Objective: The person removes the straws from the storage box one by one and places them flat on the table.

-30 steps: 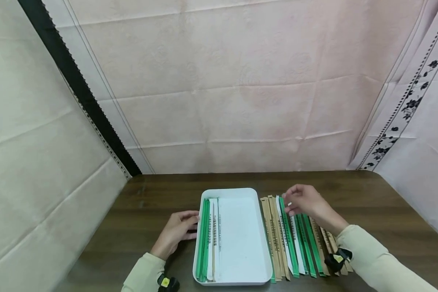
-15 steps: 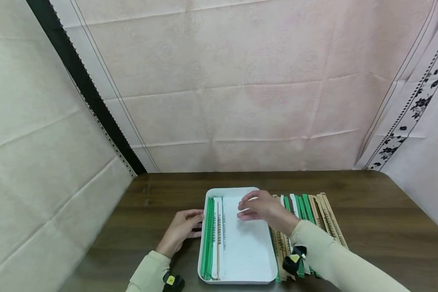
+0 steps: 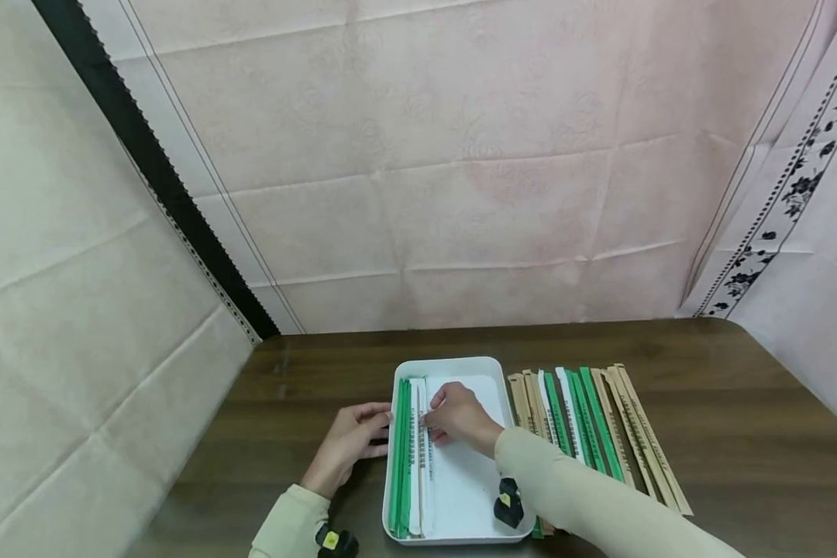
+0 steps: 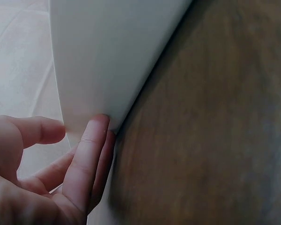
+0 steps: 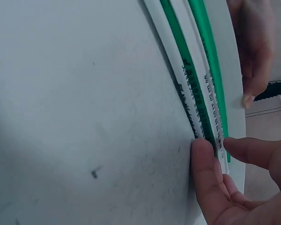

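The white rectangular plastic tray [image 3: 491, 372] is sitting on the dark brown wooden table [image 3: 739, 434], close to the near edge, and everything's happening around it. Nearest the camera, the right hand [image 3: 460, 418] is reaching into the tray from its right side, fingers curled and pinching a white paper-wrapped chopstick packet with dark print [image 3: 425, 453], which is lying flat on the tray floor and running lengthwise. In the right wrist view the fingertips [image 5: 203, 164] are pressing right on that packet's edge, so it's sitting directly under the grip. Just left of it, against the tray's left wall, the green paper-wrapped packets [image 3: 399, 457] are lying side by side. The left hand [image 3: 349, 446] is resting outside that left wall, relaxed straight fingers [image 4: 91, 154] touching it. To the tray's right, a row of brown, green and white wrapped packets [image 3: 593, 426] is lying on the table.
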Demonstrator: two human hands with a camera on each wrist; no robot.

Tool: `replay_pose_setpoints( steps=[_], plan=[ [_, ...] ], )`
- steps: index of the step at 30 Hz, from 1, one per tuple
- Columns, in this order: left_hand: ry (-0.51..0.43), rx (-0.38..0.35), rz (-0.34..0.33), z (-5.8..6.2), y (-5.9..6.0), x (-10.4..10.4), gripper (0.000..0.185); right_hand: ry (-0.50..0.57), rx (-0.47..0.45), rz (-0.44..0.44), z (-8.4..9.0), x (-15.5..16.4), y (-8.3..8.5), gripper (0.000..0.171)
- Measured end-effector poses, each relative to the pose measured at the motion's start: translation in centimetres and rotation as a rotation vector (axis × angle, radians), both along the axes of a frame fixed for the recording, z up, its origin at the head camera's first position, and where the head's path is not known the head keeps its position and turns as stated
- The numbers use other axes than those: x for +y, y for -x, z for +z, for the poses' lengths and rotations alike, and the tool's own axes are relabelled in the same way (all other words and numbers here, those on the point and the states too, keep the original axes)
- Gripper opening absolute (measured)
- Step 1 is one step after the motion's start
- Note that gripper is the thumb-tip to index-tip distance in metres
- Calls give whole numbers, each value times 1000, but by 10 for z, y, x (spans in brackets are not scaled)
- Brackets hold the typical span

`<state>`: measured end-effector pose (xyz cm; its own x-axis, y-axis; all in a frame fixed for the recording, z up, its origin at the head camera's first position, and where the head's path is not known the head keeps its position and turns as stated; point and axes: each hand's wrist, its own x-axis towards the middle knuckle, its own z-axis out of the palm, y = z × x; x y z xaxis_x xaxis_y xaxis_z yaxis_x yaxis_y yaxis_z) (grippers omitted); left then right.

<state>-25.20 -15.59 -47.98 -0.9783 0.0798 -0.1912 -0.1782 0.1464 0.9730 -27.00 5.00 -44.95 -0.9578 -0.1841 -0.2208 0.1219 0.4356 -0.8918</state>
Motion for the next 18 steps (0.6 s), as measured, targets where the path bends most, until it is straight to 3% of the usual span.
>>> replay_pose_setpoints(
  steps=[11,18],
  plan=[
    [26,11,-8,3,1,1,42,44,-19,-13,-2,-1,3,19],
    [9,5,9,2,-2,1,40,43,-10,12,-1,-9,2,26]
  ],
)
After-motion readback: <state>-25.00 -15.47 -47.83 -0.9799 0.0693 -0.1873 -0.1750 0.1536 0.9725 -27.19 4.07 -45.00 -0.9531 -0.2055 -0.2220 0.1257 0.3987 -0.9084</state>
